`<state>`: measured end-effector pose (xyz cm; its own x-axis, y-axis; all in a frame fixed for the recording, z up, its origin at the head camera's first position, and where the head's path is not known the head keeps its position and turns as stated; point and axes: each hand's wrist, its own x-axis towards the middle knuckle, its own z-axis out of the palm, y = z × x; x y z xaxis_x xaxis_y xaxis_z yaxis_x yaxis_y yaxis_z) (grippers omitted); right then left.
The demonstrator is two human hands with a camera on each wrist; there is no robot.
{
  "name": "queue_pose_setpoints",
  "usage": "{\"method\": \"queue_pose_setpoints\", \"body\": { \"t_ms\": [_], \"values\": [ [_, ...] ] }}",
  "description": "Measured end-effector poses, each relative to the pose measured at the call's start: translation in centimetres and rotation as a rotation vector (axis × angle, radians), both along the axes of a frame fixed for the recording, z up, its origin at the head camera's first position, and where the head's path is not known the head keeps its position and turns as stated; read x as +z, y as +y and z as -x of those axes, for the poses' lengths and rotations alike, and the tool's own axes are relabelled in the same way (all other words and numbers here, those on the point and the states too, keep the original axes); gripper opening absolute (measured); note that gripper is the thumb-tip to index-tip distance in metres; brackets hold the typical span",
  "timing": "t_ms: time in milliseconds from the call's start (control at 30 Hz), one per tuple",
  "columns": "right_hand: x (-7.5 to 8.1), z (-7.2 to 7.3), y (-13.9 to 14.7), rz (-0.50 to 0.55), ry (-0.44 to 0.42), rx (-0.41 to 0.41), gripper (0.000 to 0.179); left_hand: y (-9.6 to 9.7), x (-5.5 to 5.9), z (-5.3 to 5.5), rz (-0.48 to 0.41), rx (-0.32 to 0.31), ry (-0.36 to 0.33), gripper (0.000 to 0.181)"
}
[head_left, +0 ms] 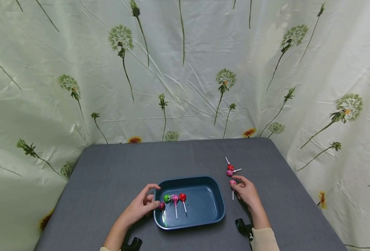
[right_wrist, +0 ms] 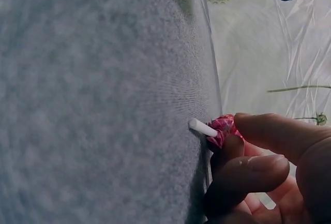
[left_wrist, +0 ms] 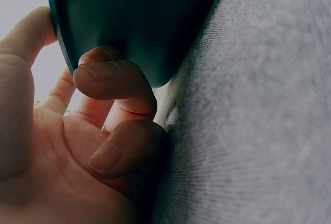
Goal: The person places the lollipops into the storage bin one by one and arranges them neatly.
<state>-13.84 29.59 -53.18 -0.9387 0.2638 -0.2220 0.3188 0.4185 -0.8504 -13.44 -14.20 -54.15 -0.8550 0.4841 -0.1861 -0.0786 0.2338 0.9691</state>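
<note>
A blue rectangular tray stands near the front of the table. My left hand grips its left rim; in the left wrist view the curled fingers rest against the outer wall. Inside the tray, at its left side, lie a dark red lollipop by my left thumb, a green lollipop, a pink lollipop and a red lollipop. To the right of the tray, my right hand pinches another pink lollipop by its wrapped head, its white stick toward the table's front.
Just beyond my right hand, a red lollipop and a pink lollipop lie close together on the grey table. A curtain printed with dandelions hangs behind the table.
</note>
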Motion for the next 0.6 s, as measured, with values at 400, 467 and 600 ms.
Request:
{"method": "queue_pose_setpoints", "body": {
  "t_ms": [400,467,600],
  "values": [
    [-0.06,0.21,0.06,-0.012,-0.034,0.009,0.037,-0.03,0.03,0.01,0.0,0.0,-0.011,0.054],
    [-0.03,0.26,0.02,-0.01,-0.039,0.008,0.037,-0.05,0.02,0.03,-0.003,0.001,-0.012,0.053],
    [0.06,0.34,-0.09,-0.004,-0.045,0.004,0.036,-0.04,-0.01,0.01,0.005,0.004,-0.008,0.053]
  ]
}}
